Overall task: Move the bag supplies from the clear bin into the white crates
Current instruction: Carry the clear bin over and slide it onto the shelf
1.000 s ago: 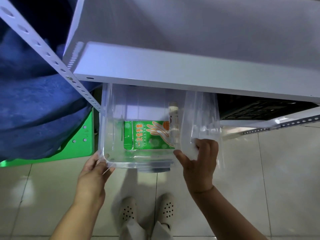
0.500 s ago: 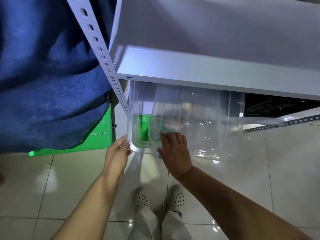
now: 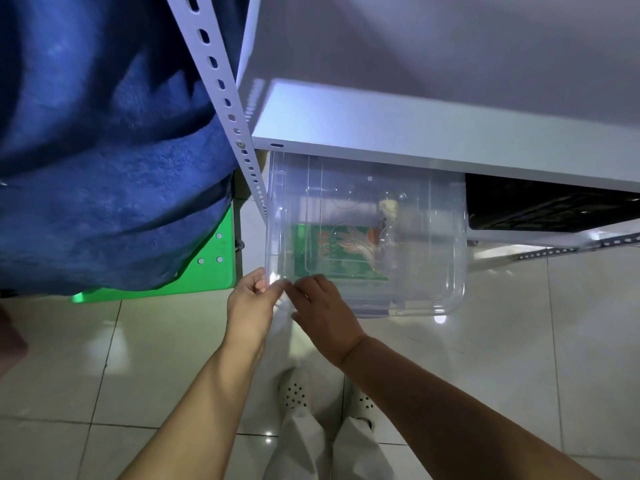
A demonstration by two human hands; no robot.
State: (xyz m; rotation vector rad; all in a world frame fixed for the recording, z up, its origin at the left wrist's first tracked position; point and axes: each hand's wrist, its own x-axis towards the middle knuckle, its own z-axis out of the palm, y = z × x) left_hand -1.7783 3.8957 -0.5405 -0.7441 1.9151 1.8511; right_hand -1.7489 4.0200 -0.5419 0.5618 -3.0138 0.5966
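Observation:
The clear bin [image 3: 450, 292] sits partly pulled out under a white shelf, with a clear lid [image 3: 374, 216] lying flat across its top. Through the lid I see a green glove box [image 3: 332, 254] and a cream-capped roll [image 3: 388, 207] inside. My left hand [image 3: 251, 303] pinches the bin's front-left corner. My right hand [image 3: 323, 310] is right beside it, fingers curled on the lid's front-left edge. No white crates are in view.
The white shelf board [image 3: 433, 140] overhangs the bin, with a perforated upright post [image 3: 225, 98] at its left. A black crate [image 3: 540, 206] stands right of the bin. A blue cloth [image 3: 104, 150] and a green stool [image 3: 211, 261] are at left. My feet stand on tiled floor [image 3: 519, 358].
The lid, held upright at the bin's right side a second ago, now lies flat over the bin. My right hand has moved left to the front-left corner beside my left hand.

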